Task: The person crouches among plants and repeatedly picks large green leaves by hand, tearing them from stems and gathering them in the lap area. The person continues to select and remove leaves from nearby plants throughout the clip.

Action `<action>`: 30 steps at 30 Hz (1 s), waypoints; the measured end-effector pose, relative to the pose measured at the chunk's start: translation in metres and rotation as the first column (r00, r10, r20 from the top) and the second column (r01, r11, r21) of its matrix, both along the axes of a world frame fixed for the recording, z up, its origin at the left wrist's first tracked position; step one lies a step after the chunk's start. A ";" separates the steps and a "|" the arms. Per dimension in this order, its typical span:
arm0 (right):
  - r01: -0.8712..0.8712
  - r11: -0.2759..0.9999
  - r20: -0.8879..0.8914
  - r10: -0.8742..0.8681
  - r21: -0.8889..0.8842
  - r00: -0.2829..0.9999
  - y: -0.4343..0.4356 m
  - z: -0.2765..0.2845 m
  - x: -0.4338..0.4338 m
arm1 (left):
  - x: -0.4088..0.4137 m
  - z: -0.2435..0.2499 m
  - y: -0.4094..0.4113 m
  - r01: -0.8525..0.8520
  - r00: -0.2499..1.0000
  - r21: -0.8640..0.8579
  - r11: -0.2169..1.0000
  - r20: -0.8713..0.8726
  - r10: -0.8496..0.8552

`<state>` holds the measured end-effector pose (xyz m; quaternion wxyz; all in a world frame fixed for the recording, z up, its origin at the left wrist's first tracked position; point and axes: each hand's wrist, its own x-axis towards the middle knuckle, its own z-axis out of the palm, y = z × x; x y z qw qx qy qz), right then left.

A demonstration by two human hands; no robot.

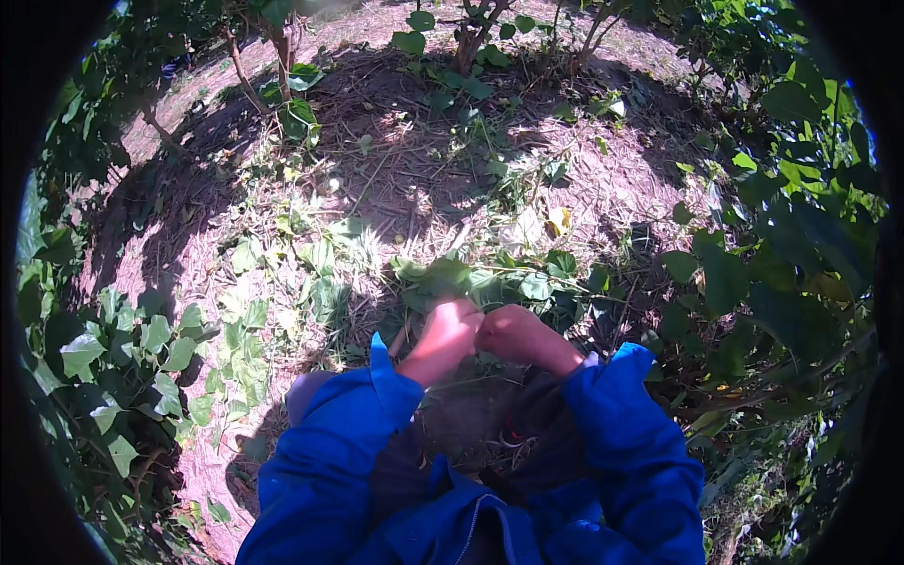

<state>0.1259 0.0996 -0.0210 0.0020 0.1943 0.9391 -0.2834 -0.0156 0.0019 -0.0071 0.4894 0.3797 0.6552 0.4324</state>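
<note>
My left hand (452,326) and my right hand (510,330) meet in front of my body, with their curled fingers touching or nearly touching. Green leaves on stems (441,277) lie just beyond the left hand's knuckles and seem to be at its fingers; whether it grips them is hidden. More cut-looking leafy stems (537,284) spread past the right hand. What the right hand's fingers hold, if anything, cannot be made out. Both arms wear blue sleeves with turned-back cuffs.
Leafy shrubs stand at the left (152,346) and right (784,268). Woody stems (470,39) rise farther ahead. Dry stalks, loose leaves and a yellow leaf (560,220) litter the sunlit soil. A shoe (512,436) shows below my hands.
</note>
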 end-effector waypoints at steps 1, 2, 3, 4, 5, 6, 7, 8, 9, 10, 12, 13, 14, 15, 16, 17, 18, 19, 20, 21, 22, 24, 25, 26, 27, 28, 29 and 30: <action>0.002 1.000 -0.019 -0.002 0.002 1.000 0.000 0.000 -0.001 | -0.001 0.000 0.000 0.010 1.000 0.001 1.000 -0.021 -0.010; 0.004 1.000 -0.039 -0.004 0.003 0.999 -0.001 0.001 -0.001 | -0.002 -0.001 0.000 0.021 0.999 0.002 1.000 -0.041 -0.021; 0.008 1.000 -0.019 -0.008 -0.002 1.000 -0.001 0.003 -0.002 | -0.003 -0.002 0.000 0.032 0.998 0.003 0.999 -0.061 -0.032; 0.012 1.000 0.001 -0.012 -0.007 1.000 -0.002 0.006 -0.003 | -0.003 -0.004 0.000 0.032 0.998 0.014 0.999 -0.061 -0.031; 0.016 1.000 0.021 -0.016 -0.013 1.000 -0.002 0.007 -0.004 | -0.003 -0.007 0.000 0.032 0.998 0.025 0.999 -0.062 -0.031; 0.021 1.000 0.045 -0.021 -0.005 0.999 -0.002 0.007 -0.004 | -0.003 -0.008 0.000 0.034 0.998 0.037 0.999 -0.063 -0.032; 0.026 1.000 0.068 -0.026 0.002 0.997 -0.001 0.007 -0.004 | -0.003 -0.008 0.001 0.040 0.998 0.040 0.998 -0.058 -0.037; 0.031 0.999 0.092 -0.031 0.010 0.995 -0.001 0.007 -0.004 | -0.003 -0.008 0.001 0.046 0.998 0.043 0.998 -0.054 -0.043; 0.027 1.000 0.093 -0.027 0.006 0.995 -0.001 0.008 -0.005 | -0.004 -0.008 0.001 0.050 0.998 0.045 0.998 -0.050 -0.048; 0.023 1.000 0.094 -0.023 0.001 0.995 -0.001 0.009 -0.005 | -0.004 -0.010 0.001 0.049 0.998 0.045 0.998 -0.053 -0.046; 0.031 0.999 0.095 -0.028 -0.025 0.995 -0.003 0.012 -0.005 | -0.005 -0.012 0.000 0.046 0.997 0.045 0.998 -0.059 -0.044; 0.042 0.998 0.095 -0.037 -0.046 0.995 -0.003 0.013 -0.004 | -0.005 -0.011 0.000 0.043 0.998 0.049 0.998 -0.045 -0.041; 0.053 0.996 0.094 -0.047 -0.067 0.994 -0.003 0.014 -0.004 | -0.005 -0.011 -0.001 0.040 0.999 0.052 0.998 -0.031 -0.039; 0.053 0.997 0.106 -0.047 -0.059 0.993 -0.003 0.015 -0.004 | -0.005 -0.010 -0.002 0.038 0.999 0.056 0.998 -0.016 -0.037; 0.053 0.997 0.116 -0.046 -0.052 0.992 -0.003 0.016 -0.004 | -0.004 -0.011 -0.002 0.021 1.000 0.062 0.998 -0.019 -0.020; 0.052 0.998 0.127 -0.046 -0.045 0.991 -0.003 0.017 -0.005 | -0.002 -0.011 -0.003 0.004 1.000 0.069 0.998 -0.022 -0.003; 0.043 0.998 0.106 -0.038 -0.045 0.994 -0.003 0.017 -0.005 | -0.001 -0.011 -0.003 -0.012 1.000 0.075 0.997 -0.025 0.014; 0.034 0.998 0.085 -0.031 -0.044 0.996 -0.004 0.018 -0.004 | -0.001 -0.009 -0.003 -0.014 1.000 0.060 0.998 -0.014 0.015; 0.025 0.999 0.063 -0.022 -0.043 0.998 -0.004 0.017 -0.004 | -0.001 -0.007 -0.003 -0.016 1.000 0.045 0.999 -0.003 0.016; 0.027 0.999 0.053 -0.026 -0.019 0.998 -0.003 0.012 -0.003 | -0.001 -0.005 -0.002 -0.015 1.000 0.032 0.999 0.007 0.015; 0.029 1.000 0.043 -0.029 0.006 0.999 -0.001 0.004 -0.003 | -0.001 -0.007 -0.001 -0.004 1.000 0.037 0.999 0.011 0.004; 0.030 0.999 0.038 -0.031 0.020 0.999 0.000 -0.001 -0.003 | -0.002 -0.012 0.001 0.013 1.000 0.044 0.999 0.016 -0.014; 0.030 1.000 0.043 -0.030 0.009 0.999 -0.001 0.000 -0.004 | -0.003 -0.012 0.001 0.017 1.000 0.038 0.999 -0.001 -0.017; 0.029 1.000 0.049 -0.029 -0.002 0.998 -0.001 0.001 -0.005 | -0.003 -0.011 0.000 0.022 1.000 0.032 0.999 -0.018 -0.021; 0.022 1.000 0.054 -0.021 -0.002 0.998 0.000 0.001 -0.005 | -0.003 -0.008 0.000 0.028 0.999 0.029 0.999 -0.034 -0.027; 0.014 1.000 0.059 -0.014 -0.003 0.998 0.000 0.001 -0.005 | -0.003 -0.009 0.000 0.029 0.999 0.039 0.999 -0.027 -0.028; 0.007 1.000 0.065 -0.007 -0.003 0.998 0.001 0.000 -0.004 | -0.003 -0.011 -0.001 0.030 0.999 0.049 0.998 -0.019 -0.029; 0.002 1.000 0.064 -0.001 -0.006 0.998 0.001 0.000 -0.004 | -0.004 -0.012 0.000 0.031 0.999 0.058 0.998 -0.012 -0.030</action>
